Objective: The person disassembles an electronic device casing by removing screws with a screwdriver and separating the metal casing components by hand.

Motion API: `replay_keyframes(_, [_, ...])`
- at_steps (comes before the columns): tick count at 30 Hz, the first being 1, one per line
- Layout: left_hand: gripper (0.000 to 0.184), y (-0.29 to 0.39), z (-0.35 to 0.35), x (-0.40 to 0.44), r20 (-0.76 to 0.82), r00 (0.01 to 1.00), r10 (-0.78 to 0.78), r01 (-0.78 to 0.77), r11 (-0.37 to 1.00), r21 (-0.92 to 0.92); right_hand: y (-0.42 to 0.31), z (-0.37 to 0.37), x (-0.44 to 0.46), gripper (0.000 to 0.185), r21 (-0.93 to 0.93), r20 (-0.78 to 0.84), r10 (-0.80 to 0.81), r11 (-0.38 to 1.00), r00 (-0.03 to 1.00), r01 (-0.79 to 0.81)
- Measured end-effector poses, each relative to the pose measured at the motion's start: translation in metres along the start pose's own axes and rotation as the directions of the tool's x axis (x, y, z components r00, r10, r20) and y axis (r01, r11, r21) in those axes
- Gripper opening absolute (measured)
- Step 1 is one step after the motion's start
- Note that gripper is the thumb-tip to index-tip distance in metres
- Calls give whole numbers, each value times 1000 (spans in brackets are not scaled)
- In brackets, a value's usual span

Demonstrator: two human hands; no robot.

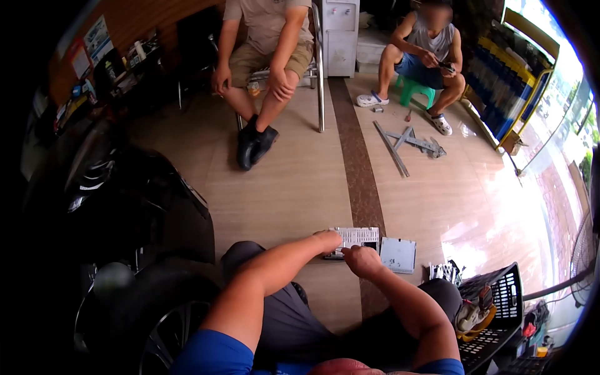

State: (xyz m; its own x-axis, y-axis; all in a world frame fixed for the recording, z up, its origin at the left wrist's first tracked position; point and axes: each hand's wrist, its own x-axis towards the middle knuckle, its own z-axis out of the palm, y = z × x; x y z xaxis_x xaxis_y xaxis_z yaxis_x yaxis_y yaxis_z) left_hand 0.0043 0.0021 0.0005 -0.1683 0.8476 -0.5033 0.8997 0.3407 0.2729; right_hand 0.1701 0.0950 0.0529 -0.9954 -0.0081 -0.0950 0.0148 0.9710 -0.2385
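A silver metal casing (360, 234) with rows of slots lies on the floor between my knees, a dark opening near its right end. My left hand (327, 240) is closed over the casing's left end. Just in front of the casing's near edge, my right hand (364, 262) is curled, its fingertips close to the left hand. What those fingers hold, if anything, is too small to make out. Flat on the floor to the right of the casing is a light grey metal cover plate (398, 255) with a few dark marks.
A black plastic basket (514, 294) with tools and gloves stands by my right knee, metal parts (445, 271) beside it. A motorcycle (162, 212) is on my left. Ahead, one person (269, 37) sits on a chair, another (431, 50) on a green stool (415, 92) near metal brackets (406, 145).
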Motion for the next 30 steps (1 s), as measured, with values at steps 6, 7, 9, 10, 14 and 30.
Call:
replay_keyframes(6, [21, -6, 10, 2, -49, 999, 4, -5, 1000, -20, -5, 0, -1, 21, 4, -8, 2, 1000, 1000, -2])
replay_keyframes(7, [21, -6, 8, 2, -51, 999, 7, -8, 1000, -15, -3, 3, -1, 20, -13, -36, -17, 1000, 999, 16])
replay_keyframes(9, [22, -6, 10, 2, -53, 999, 6, -7, 1000, -19, -2, 5, 0, 21, -15, -36, -25, 1000, 999, 25])
replay_keyframes(10, [22, -8, 12, 5, -42, 999, 1, -2, 1000, -18, -2, 5, 0, 21, -14, -37, -24, 1000, 999, 24])
replay_keyframes(14, [23, -4, 6, -2, -49, 998, 27, -27, 1000, 4, -3, 5, 1, 23, 7, 25, 35, 999, 999, -36])
replay_keyframes(30, [22, -4, 12, -1, -79, 997, 15, -20, 998, -65, -6, 0, 1, 18, 10, 29, 34, 999, 999, -34])
